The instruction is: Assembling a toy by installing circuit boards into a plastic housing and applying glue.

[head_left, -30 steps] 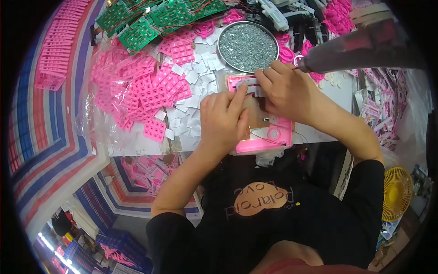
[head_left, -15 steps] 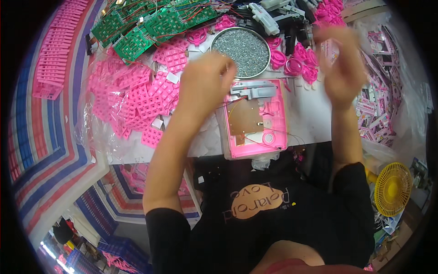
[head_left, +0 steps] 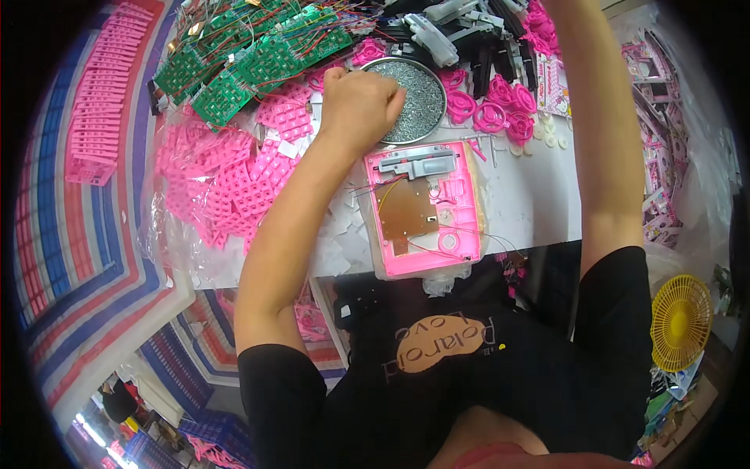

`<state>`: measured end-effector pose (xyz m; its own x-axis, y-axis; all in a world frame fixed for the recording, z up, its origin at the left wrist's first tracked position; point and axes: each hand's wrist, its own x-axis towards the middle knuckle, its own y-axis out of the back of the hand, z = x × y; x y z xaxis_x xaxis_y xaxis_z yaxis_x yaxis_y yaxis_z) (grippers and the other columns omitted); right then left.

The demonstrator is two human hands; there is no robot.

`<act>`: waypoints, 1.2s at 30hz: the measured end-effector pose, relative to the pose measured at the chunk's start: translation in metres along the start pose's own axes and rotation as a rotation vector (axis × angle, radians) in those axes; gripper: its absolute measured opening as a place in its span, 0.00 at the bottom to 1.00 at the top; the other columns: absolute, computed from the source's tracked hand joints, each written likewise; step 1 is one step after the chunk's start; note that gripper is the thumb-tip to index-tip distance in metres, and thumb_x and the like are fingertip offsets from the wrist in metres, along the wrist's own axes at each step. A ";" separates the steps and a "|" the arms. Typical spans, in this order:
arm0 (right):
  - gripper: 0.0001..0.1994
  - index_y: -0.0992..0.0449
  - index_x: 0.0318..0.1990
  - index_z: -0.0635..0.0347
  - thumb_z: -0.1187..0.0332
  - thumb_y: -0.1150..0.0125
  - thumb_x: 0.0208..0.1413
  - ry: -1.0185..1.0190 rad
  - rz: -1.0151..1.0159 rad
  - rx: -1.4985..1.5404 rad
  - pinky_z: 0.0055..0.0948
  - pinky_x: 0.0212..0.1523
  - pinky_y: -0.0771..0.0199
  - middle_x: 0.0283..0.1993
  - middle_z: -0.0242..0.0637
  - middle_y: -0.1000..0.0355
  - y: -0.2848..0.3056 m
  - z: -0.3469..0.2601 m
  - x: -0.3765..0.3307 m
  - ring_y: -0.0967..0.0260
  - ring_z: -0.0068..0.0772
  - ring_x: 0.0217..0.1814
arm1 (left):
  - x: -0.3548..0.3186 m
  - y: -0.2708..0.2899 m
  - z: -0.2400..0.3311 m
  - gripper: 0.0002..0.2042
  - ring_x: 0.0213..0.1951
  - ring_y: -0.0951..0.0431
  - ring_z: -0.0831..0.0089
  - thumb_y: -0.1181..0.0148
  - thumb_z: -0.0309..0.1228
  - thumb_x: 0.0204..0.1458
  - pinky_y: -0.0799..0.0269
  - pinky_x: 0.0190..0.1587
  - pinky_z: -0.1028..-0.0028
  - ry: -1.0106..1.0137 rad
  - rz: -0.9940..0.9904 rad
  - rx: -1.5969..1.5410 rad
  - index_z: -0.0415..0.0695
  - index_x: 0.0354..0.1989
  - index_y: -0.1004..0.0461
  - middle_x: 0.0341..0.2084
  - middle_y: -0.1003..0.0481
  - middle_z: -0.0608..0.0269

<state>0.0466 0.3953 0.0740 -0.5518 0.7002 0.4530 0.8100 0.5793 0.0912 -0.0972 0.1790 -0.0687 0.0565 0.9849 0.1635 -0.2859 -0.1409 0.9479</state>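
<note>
My left hand (head_left: pixel 358 111) hovers at the left rim of a round metal dish (head_left: pixel 426 105) full of small silver screws. Its fingers are curled closed, and whatever they may hold is hidden. Only my right forearm (head_left: pixel 609 148) shows, stretching past the top edge, so that hand is out of sight. Between my arms lies an open pink plastic casing (head_left: pixel 461 176) on a clear bag at the table's near edge. Inside it are a brown circuit board (head_left: pixel 406 209), a grey plastic mechanism (head_left: pixel 426 166) along the far side, and thin loose wires.
Pink keypad pieces (head_left: pixel 226 176) are heaped on the left, below wired green circuit boards (head_left: pixel 266 66). Black and grey plastic parts (head_left: pixel 437 39) and pink rings (head_left: pixel 500 105) lie at the back. Printed pieces (head_left: pixel 660 156) fill a bag at right. A yellow fan (head_left: pixel 681 322) stands lower right.
My right hand has reached forward and out of the picture. My left hand has risen slightly toward the dish rim. The table's contents appear shifted a little as the view moved.
</note>
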 end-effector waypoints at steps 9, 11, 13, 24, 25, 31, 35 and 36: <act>0.15 0.33 0.53 0.64 0.70 0.46 0.60 -0.041 -0.091 0.635 0.26 0.28 0.35 0.26 0.32 0.37 -0.071 -0.037 -0.187 0.40 0.22 0.24 | -0.080 0.014 0.069 0.04 0.35 0.25 0.71 0.34 0.29 0.46 0.46 0.49 0.60 -0.028 0.317 -0.489 0.50 0.30 0.22 0.29 0.21 0.72; 0.14 0.31 0.50 0.68 0.76 0.42 0.57 0.098 -0.097 0.627 0.21 0.27 0.32 0.30 0.38 0.29 -0.074 -0.039 -0.194 0.33 0.20 0.26 | -0.084 0.014 0.072 0.04 0.33 0.25 0.72 0.33 0.29 0.46 0.46 0.49 0.62 -0.004 0.322 -0.540 0.50 0.29 0.22 0.28 0.21 0.72; 0.13 0.34 0.49 0.68 0.76 0.44 0.57 0.130 -0.100 0.630 0.22 0.27 0.32 0.28 0.38 0.30 -0.075 -0.042 -0.197 0.34 0.20 0.26 | -0.085 0.014 0.074 0.03 0.32 0.25 0.72 0.32 0.29 0.45 0.45 0.48 0.63 0.022 0.332 -0.583 0.50 0.28 0.21 0.27 0.21 0.72; 0.12 0.37 0.45 0.65 0.75 0.42 0.57 0.051 -0.144 0.591 0.25 0.35 0.27 0.36 0.39 0.31 -0.074 -0.041 -0.213 0.31 0.23 0.32 | -0.084 0.015 0.080 0.05 0.31 0.26 0.73 0.32 0.29 0.43 0.47 0.51 0.59 -0.040 0.403 -0.326 0.50 0.28 0.23 0.20 0.28 0.74; 0.12 0.37 0.45 0.65 0.75 0.42 0.57 0.061 -0.147 0.602 0.25 0.35 0.27 0.36 0.39 0.31 -0.074 -0.042 -0.213 0.31 0.23 0.32 | -0.083 0.016 0.082 0.06 0.32 0.26 0.73 0.32 0.29 0.43 0.47 0.51 0.58 -0.043 0.413 -0.324 0.51 0.28 0.24 0.21 0.27 0.74; 0.12 0.37 0.45 0.65 0.76 0.43 0.56 0.084 -0.127 0.611 0.25 0.33 0.27 0.33 0.39 0.31 -0.067 -0.048 -0.203 0.30 0.24 0.31 | -0.079 0.013 0.080 0.06 0.34 0.26 0.73 0.32 0.29 0.43 0.48 0.53 0.56 -0.055 0.428 -0.404 0.51 0.28 0.24 0.26 0.26 0.73; 0.11 0.37 0.45 0.65 0.77 0.44 0.56 0.086 -0.097 0.638 0.25 0.29 0.29 0.31 0.39 0.30 -0.071 -0.040 -0.208 0.32 0.23 0.27 | -0.082 0.007 0.080 0.07 0.37 0.26 0.71 0.32 0.31 0.43 0.49 0.55 0.53 -0.037 0.379 -0.415 0.51 0.30 0.24 0.29 0.25 0.73; 0.11 0.36 0.44 0.65 0.77 0.44 0.56 0.084 -0.088 0.661 0.24 0.28 0.30 0.31 0.39 0.30 -0.071 -0.037 -0.207 0.32 0.23 0.27 | -0.082 0.007 0.081 0.07 0.38 0.26 0.71 0.32 0.31 0.43 0.50 0.56 0.51 -0.035 0.375 -0.399 0.50 0.30 0.23 0.30 0.24 0.73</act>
<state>0.1109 0.1933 0.0067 -0.5709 0.6194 0.5389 0.4563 0.7851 -0.4189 -0.0266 0.0895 -0.0532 -0.0889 0.8696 0.4857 -0.6329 -0.4259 0.6466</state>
